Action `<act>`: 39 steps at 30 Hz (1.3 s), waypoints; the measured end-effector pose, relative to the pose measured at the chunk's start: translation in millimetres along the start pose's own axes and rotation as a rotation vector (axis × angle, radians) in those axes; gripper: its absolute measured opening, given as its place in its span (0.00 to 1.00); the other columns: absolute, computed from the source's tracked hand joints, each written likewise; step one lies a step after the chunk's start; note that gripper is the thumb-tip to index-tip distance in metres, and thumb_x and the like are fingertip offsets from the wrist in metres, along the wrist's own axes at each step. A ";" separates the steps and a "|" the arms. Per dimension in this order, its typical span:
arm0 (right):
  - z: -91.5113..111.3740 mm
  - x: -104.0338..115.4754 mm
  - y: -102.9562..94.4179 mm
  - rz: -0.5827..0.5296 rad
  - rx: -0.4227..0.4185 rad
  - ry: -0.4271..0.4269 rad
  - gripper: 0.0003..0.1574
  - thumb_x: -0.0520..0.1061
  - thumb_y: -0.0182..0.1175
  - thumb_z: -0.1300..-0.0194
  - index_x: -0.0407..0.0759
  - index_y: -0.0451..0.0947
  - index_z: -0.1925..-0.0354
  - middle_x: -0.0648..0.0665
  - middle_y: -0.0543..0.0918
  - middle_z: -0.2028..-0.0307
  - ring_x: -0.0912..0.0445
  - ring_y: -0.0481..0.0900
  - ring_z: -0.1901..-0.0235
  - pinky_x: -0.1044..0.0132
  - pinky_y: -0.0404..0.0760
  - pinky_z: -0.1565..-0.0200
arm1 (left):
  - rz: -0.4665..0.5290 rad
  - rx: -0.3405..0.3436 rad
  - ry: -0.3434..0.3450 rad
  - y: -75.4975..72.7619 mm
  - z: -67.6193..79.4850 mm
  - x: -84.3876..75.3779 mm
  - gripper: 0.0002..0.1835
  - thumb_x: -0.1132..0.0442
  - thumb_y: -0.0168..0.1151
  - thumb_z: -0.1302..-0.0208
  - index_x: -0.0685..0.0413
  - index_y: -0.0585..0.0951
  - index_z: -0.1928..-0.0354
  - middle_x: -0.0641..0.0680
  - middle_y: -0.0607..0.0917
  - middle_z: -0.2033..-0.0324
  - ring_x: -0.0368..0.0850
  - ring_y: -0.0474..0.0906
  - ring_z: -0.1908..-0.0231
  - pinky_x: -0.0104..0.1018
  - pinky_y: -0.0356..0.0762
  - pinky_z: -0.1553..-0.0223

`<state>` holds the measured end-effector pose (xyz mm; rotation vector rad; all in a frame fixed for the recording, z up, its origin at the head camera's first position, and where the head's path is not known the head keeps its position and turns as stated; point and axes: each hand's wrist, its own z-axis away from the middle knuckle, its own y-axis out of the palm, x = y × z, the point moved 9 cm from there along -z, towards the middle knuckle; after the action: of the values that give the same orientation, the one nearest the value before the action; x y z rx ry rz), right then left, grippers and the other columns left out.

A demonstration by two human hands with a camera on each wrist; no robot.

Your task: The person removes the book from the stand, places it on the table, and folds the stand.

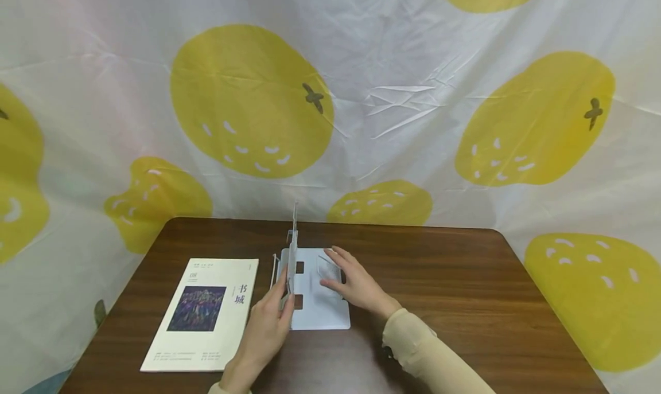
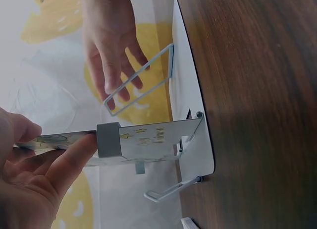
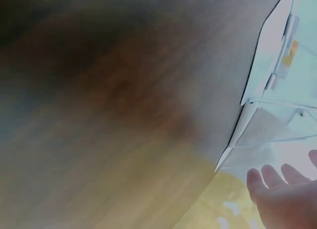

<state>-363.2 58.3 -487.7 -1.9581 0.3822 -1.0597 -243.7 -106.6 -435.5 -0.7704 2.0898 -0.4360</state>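
Note:
A white metal book stand lies with its flat base plate [image 1: 322, 318] on the table and its panel [image 1: 292, 262] raised upright. My left hand [image 1: 264, 324] grips the panel, thumb on one side and fingers on the other. Printed drawings and lettering mark the panel's face in the left wrist view, beside a grey clip [image 2: 108, 140]. A wire loop [image 2: 138, 73] slants up from the base on one side of the panel; a second, smaller wire piece [image 2: 173, 188] sticks out on the other. My right hand [image 1: 356, 282] hovers by the larger loop, fingers extended, holding nothing.
A white magazine [image 1: 232, 325] with a dark picture on its cover lies left of the stand. Both are on a brown wooden table [image 1: 465, 302]. Behind the table's far edge hangs a white cloth [image 1: 392, 136] printed with yellow fruit.

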 end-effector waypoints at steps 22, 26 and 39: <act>-24.9 16.1 36.2 0.158 0.096 -0.037 0.37 0.58 0.70 0.42 0.45 0.75 0.39 0.42 0.79 0.44 0.45 0.72 0.42 0.42 0.71 0.45 | 0.019 -0.010 -0.015 -3.5 1.2 2.7 0.34 0.72 0.62 0.37 0.66 0.64 0.30 0.68 0.77 0.43 0.51 0.82 0.56 0.41 0.82 0.65; -24.4 13.4 41.5 0.250 0.122 -0.002 0.36 0.59 0.70 0.43 0.46 0.77 0.40 0.44 0.79 0.45 0.46 0.73 0.44 0.41 0.73 0.49 | 0.047 -0.001 -0.016 0.1 0.8 0.8 0.34 0.72 0.62 0.37 0.65 0.63 0.29 0.68 0.77 0.42 0.46 0.81 0.64 0.35 0.81 0.70; -32.9 15.5 56.2 0.351 0.146 0.043 0.27 0.62 0.72 0.48 0.52 0.85 0.52 0.48 0.80 0.51 0.51 0.72 0.52 0.50 0.69 0.58 | 0.018 0.004 -0.028 -1.8 3.6 5.1 0.35 0.72 0.62 0.36 0.64 0.62 0.28 0.67 0.77 0.42 0.46 0.81 0.63 0.38 0.81 0.67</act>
<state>-373.3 -1.8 -515.3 -1.6657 0.6290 -0.8760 -242.4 -111.5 -439.7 -0.7515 2.0672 -0.4169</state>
